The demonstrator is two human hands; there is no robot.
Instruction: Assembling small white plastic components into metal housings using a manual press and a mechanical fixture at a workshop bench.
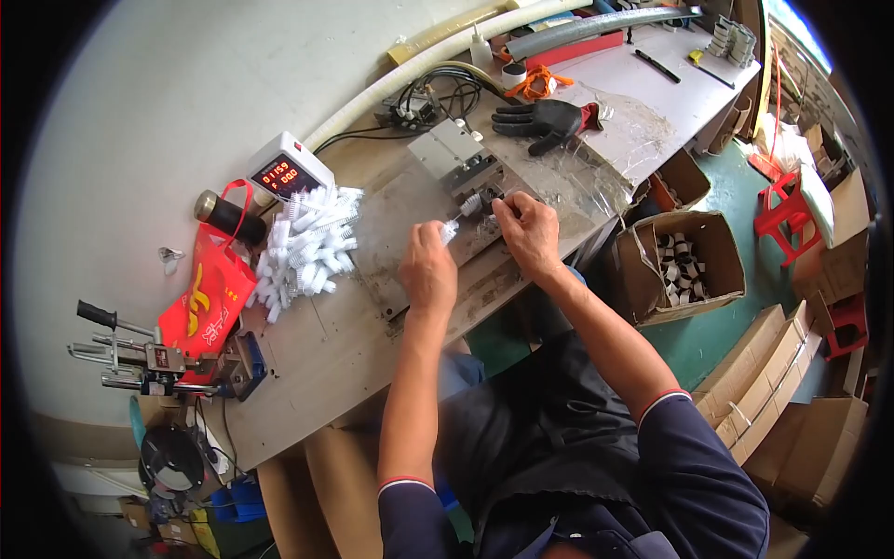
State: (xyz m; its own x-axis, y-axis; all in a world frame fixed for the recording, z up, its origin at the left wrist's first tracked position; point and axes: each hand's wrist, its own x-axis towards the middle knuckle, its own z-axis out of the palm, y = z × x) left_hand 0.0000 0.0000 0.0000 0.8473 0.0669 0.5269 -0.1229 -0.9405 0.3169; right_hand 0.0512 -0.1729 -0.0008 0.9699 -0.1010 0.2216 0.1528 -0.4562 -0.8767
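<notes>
Tabletop (pixel 307 377): left fingers (pixel 432 232) pinch white piece (pixel 450 230), right fingers (pixel 508 211) at machine (pixel 451 149), hold unclear; apparent fitting step, next likely needing alignment.

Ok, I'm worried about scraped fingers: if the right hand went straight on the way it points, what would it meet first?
Most likely the metal fixture just ahead of the right hand, up and to the left; depth is unclear, so they may be touching already.

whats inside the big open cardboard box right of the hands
Small white and dark pieces lie in the cardboard box; whatever is beneath the top ones is covered.
</notes>
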